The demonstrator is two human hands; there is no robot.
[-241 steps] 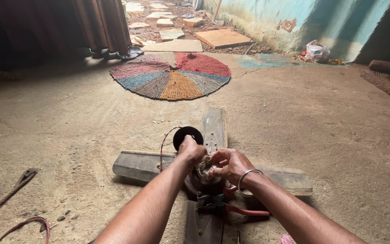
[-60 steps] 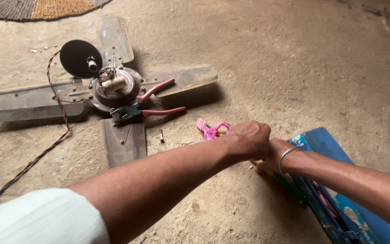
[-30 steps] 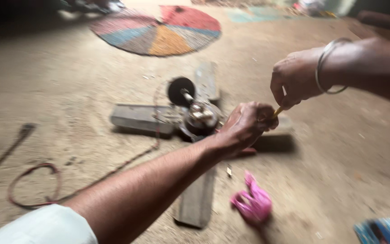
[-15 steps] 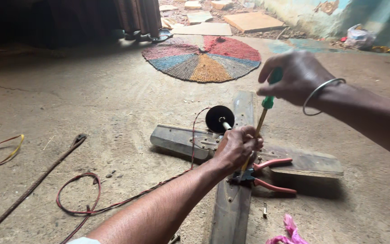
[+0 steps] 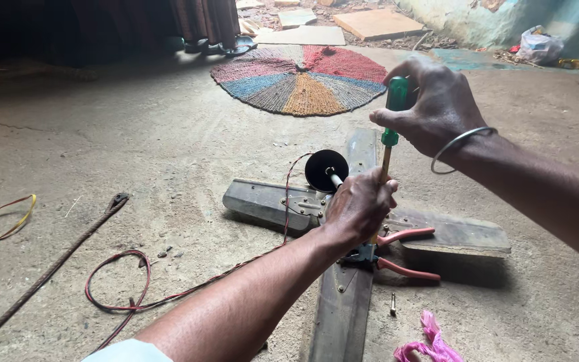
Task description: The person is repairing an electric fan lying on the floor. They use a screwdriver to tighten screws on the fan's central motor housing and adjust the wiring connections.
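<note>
Green-handled screwdriver [image 5: 391, 127] upright between both hands, over dusty metal fan [image 5: 363, 234].

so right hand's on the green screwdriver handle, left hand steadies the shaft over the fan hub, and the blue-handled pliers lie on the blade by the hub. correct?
Not quite: the pliers have red handles, not blue, as the head view shows. The rest holds: the right hand grips the green screwdriver handle, the left hand steadies its shaft over the fan hub, and the pliers lie on the blade by the hub.

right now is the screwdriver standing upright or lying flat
Upright, slightly tilted: the right hand grips the screwdriver by its green handle at the top, and the left hand steadies its shaft over the fan.
</note>
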